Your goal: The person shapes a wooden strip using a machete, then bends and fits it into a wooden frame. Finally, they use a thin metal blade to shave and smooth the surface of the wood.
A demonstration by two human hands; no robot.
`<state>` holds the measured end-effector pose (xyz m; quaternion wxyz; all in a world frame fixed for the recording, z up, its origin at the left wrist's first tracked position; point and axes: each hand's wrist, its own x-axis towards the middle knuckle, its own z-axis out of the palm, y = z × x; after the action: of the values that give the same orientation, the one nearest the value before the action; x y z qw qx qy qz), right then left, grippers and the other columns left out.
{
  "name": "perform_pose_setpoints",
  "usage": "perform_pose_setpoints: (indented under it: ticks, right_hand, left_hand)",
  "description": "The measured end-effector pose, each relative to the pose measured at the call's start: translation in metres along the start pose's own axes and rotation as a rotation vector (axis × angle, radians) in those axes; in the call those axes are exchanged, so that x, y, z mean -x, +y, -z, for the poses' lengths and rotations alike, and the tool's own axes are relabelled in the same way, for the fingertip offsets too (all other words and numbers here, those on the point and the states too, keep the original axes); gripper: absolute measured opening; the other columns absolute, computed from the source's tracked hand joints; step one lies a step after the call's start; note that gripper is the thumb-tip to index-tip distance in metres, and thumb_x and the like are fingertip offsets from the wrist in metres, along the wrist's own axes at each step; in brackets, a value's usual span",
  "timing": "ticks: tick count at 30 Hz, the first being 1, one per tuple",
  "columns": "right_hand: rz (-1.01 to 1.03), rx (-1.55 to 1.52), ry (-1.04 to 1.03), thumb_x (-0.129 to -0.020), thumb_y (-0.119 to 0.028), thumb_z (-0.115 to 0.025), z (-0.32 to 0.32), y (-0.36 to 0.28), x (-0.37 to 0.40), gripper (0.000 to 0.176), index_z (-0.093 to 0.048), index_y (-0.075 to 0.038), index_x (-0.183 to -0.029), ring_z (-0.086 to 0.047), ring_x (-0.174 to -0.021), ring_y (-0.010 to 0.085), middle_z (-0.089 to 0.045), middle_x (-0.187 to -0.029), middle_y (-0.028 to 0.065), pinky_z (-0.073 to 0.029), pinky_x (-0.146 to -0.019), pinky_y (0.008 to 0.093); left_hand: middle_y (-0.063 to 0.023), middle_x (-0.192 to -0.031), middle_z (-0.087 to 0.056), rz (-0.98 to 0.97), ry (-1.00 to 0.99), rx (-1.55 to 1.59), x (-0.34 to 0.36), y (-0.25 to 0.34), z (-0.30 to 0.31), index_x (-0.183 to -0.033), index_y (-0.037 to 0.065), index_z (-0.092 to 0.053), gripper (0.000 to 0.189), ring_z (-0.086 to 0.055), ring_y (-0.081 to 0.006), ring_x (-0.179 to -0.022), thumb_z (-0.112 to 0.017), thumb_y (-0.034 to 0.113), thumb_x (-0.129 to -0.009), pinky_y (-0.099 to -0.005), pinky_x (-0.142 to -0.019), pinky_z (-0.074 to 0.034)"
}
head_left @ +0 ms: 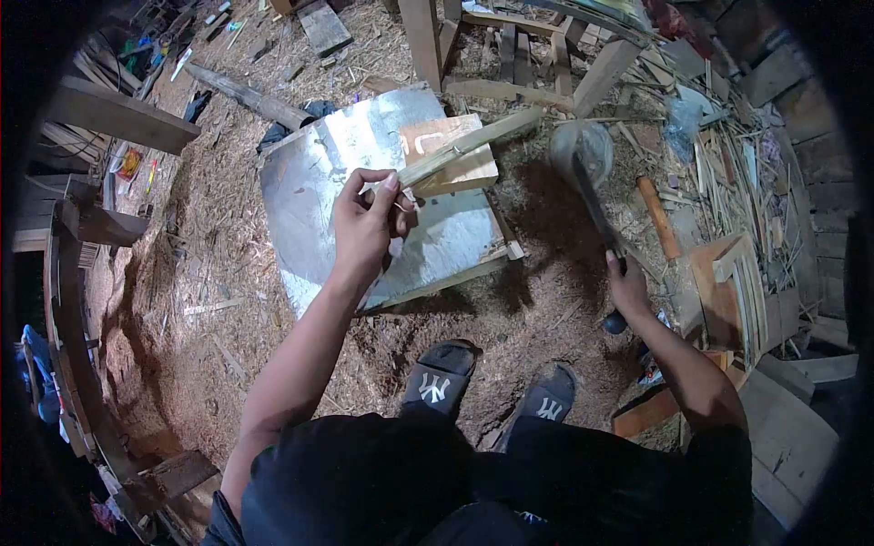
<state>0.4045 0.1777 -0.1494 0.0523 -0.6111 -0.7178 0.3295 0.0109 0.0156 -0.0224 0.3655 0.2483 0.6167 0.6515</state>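
My left hand is closed on the near end of a pale stick that looks like split bamboo. The stick slants up to the right, passing above a thick wooden block. Under the block lies a scuffed grey metal-faced board on the ground. Off to the right, my right hand grips the black handle of a long dark-bladed machete. Its blade points up and away, apart from the stick, and its tip overlaps a round translucent plastic container in view.
Sawdust and shavings cover the ground. A round wooden piece lies right of the machete. Wooden frames stand at the back, and thin offcuts pile up on the right. My sandalled feet are just in front of the board.
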Motion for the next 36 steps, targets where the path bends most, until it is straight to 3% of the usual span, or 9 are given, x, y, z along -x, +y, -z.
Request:
perform_pose_setpoints:
  ticks: [3, 7, 11, 13, 16, 22, 27, 31, 36]
  right_hand:
    - [0.017, 0.096, 0.021, -0.097, -0.056, -0.052, -0.005, 0.014, 0.000, 0.063, -0.059, 0.004, -0.115, -0.063, -0.098, 0.0440, -0.065, -0.103, 0.0275, -0.047, -0.087, 0.0493]
    - [0.164, 0.315, 0.165, -0.099, -0.048, -0.055, -0.004, 0.021, -0.019, 0.052, -0.062, 0.003, -0.109, -0.066, -0.093, 0.0356, -0.067, -0.096, 0.0218, -0.050, -0.084, 0.0428]
    - [0.350, -0.332, -0.115, -0.104, -0.032, -0.052, 0.036, -0.091, -0.003, 0.035, -0.063, 0.000, -0.111, -0.065, -0.084, 0.0152, -0.068, -0.095, 0.0079, -0.053, -0.075, 0.0309]
    - [0.383, -0.612, -0.294, -0.105, -0.031, -0.049, 0.048, -0.143, 0.013, 0.034, -0.064, -0.001, -0.111, -0.063, -0.080, 0.0128, -0.067, -0.094, 0.0049, -0.053, -0.070, 0.0286]
    - [0.437, -0.749, -0.436, -0.107, -0.032, -0.045, 0.059, -0.196, 0.028, 0.037, -0.062, 0.000, -0.114, -0.063, -0.080, 0.0112, -0.067, -0.096, 0.0059, -0.054, -0.069, 0.0260]
    - [0.236, -1.088, -0.870, -0.108, -0.038, -0.038, 0.056, -0.232, 0.035, 0.049, -0.059, 0.004, -0.119, -0.063, -0.079, 0.0142, -0.065, -0.097, 0.0100, -0.056, -0.067, 0.0287]
    - [0.018, -1.286, -1.019, -0.107, -0.039, -0.039, 0.055, -0.234, 0.044, 0.041, -0.058, -0.004, -0.100, -0.060, -0.077, 0.0168, -0.056, -0.081, 0.0029, -0.054, -0.070, 0.0340]
    - [0.067, -1.589, -1.297, -0.107, -0.036, -0.041, 0.047, -0.226, 0.035, 0.035, -0.051, -0.009, -0.088, -0.046, -0.069, 0.0135, -0.040, -0.073, -0.0010, -0.043, -0.067, 0.0311]
    - [0.125, -1.553, -1.354, -0.107, -0.034, -0.043, 0.048, -0.220, 0.033, 0.035, -0.049, -0.009, -0.082, -0.046, -0.069, 0.0124, -0.040, -0.071, -0.0013, -0.041, -0.064, 0.0287]
  left_hand:
    - [-0.0091, -0.074, -0.066, 0.044, 0.036, 0.046, 0.007, 0.009, -0.002, -0.108, 0.000, -0.055, 0.020, -0.053, -0.0084, -0.052, -0.058, 0.018, -0.102, -0.0238, -0.048, -0.042]
    - [-0.0089, -0.078, -0.066, -0.207, -0.031, -0.101, 0.011, 0.010, -0.007, -0.108, 0.000, -0.055, 0.017, -0.057, -0.0082, -0.060, -0.059, 0.014, -0.101, -0.0227, -0.053, -0.045]
    - [-0.0121, -0.081, -0.065, -0.314, -0.061, -0.151, 0.019, 0.014, -0.021, -0.109, -0.001, -0.053, 0.015, -0.058, -0.0114, -0.065, -0.058, 0.011, -0.101, -0.0256, -0.057, -0.047]
    - [-0.0121, -0.081, -0.065, -0.333, -0.080, -0.147, 0.023, 0.014, -0.028, -0.109, -0.001, -0.053, 0.015, -0.058, -0.0117, -0.065, -0.058, 0.010, -0.101, -0.0255, -0.057, -0.047]
    - [-0.0109, -0.081, -0.066, -0.373, -0.099, -0.110, 0.028, 0.010, -0.035, -0.109, -0.002, -0.055, 0.011, -0.060, -0.0099, -0.066, -0.057, 0.001, -0.099, -0.0239, -0.056, -0.048]
    - [-0.0126, -0.081, -0.067, -0.478, -0.115, -0.196, 0.031, 0.005, -0.036, -0.108, -0.004, -0.056, 0.012, -0.064, -0.0121, -0.066, -0.058, -0.002, -0.097, -0.0250, -0.058, -0.051]
    - [-0.0150, -0.087, -0.068, -0.500, -0.151, -0.236, 0.033, -0.002, -0.034, -0.109, -0.005, -0.057, 0.014, -0.067, -0.0142, -0.069, -0.059, -0.005, -0.095, -0.0260, -0.059, -0.053]
    - [-0.0153, -0.092, -0.069, -0.546, -0.191, -0.182, 0.034, -0.007, -0.036, -0.111, -0.004, -0.057, 0.018, -0.067, -0.0141, -0.071, -0.059, -0.007, -0.094, -0.0253, -0.060, -0.053]
    - [-0.0133, -0.092, -0.070, -0.378, -0.233, -0.384, 0.035, 0.026, -0.043, -0.118, 0.000, -0.060, 0.024, -0.065, -0.0139, -0.071, -0.060, -0.002, -0.095, -0.0278, -0.062, -0.052]
